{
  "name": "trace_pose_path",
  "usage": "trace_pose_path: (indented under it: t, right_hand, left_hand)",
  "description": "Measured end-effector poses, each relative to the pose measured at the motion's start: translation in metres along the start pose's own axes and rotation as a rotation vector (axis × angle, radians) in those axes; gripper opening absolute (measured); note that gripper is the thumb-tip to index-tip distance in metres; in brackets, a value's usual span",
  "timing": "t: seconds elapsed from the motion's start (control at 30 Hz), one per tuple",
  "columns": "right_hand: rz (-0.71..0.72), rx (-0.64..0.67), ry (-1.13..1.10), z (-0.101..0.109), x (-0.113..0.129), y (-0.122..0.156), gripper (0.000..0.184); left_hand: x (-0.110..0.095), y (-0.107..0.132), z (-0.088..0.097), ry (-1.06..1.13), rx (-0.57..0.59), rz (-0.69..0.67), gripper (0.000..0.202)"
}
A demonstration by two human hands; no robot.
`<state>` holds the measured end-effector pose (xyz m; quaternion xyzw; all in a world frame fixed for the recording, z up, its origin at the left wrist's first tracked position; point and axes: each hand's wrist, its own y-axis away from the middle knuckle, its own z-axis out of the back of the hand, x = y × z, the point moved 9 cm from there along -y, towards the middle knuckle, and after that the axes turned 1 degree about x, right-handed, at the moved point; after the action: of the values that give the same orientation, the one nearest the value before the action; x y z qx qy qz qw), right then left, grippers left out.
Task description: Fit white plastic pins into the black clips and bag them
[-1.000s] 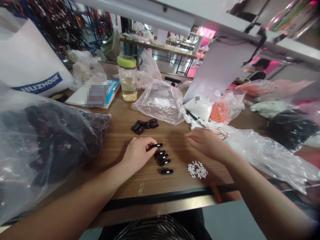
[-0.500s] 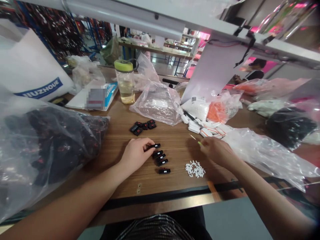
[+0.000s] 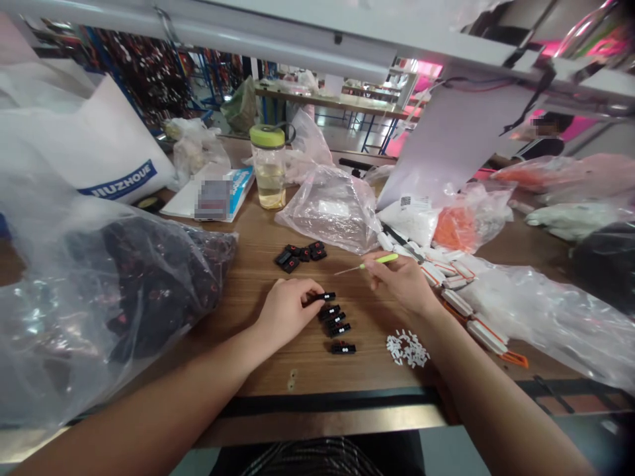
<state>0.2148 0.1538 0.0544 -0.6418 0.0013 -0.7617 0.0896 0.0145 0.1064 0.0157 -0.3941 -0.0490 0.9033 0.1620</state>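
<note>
My left hand pinches a small black connector with two white dots on its end, just above the table. Between the fingers of my right hand is a thin pick with a green handle; its fine tip points left, apart from the connector. Several matching connectors, including a black housing with white dots, lie in a loose column below my left hand. Beyond it sits a group of black pieces with red marks. Small white plugs form a pile near my right forearm.
A big clear bag of black parts covers the left side. A bottle with a green lid and a clear plastic bag stand at the back. White-and-orange pieces lie along the right, beside more plastic bags. A person sits far right.
My right hand has moved left with the pick and turned it, bringing its tip closer to my left hand. The left hand keeps its hold on the connector. The whole view has shifted slightly.
</note>
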Motion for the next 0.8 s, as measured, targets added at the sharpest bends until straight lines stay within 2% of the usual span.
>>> trace_pose_path:
  t: [0.13, 0.23, 0.37, 0.8]
  right_hand:
    - [-0.105, 0.066, -0.041, -0.017, -0.015, 0.010, 0.042]
    - [-0.147, 0.061, -0.047, -0.024, -0.018, 0.015, 0.047]
    - [-0.130, 0.006, -0.036, -0.023, -0.020, 0.018, 0.045]
    - [-0.068, 0.019, 0.028, -0.029, -0.018, 0.021, 0.043]
  left_hand:
    - [-0.003, 0.000, 0.000, -0.017, 0.006, -0.011, 0.008]
    - [-0.006, 0.000, 0.000, -0.019, 0.010, -0.013, 0.007]
    - [-0.008, 0.000, 0.002, -0.021, 0.005, -0.012, 0.008]
    - [-0.009, -0.001, 0.002, -0.020, 0.009, -0.001, 0.009]
